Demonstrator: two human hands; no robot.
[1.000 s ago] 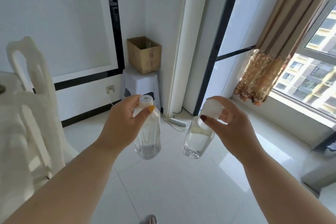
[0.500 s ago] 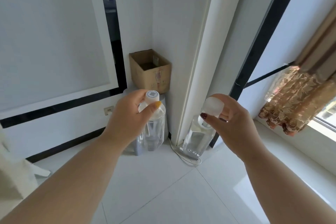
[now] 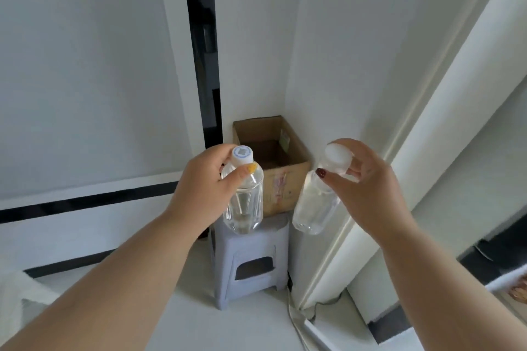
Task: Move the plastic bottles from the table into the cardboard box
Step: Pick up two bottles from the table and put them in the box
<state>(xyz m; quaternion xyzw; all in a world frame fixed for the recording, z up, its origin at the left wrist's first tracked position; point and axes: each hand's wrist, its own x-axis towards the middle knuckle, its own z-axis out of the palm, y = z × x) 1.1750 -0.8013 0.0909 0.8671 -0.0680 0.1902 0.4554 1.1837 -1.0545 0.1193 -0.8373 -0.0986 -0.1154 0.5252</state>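
Observation:
My left hand (image 3: 205, 188) grips a clear plastic bottle (image 3: 245, 205) by its white cap, so the bottle hangs upright. My right hand (image 3: 368, 188) holds a second clear bottle (image 3: 313, 208) by its white cap, tilted slightly left. Both bottles hang in the air just in front of an open cardboard box (image 3: 285, 188), which looks empty inside. The box stands on a small grey plastic stool (image 3: 253, 259) in the corner of the room.
White walls with black trim close in the corner behind the box. A white pillar (image 3: 399, 151) runs down the right of the stool. A white cable (image 3: 296, 319) lies on the tiled floor beside the stool's base.
I have come closer to the corner; the box and stool now look larger and sit between my hands. Both hands still hold their bottles by the caps.

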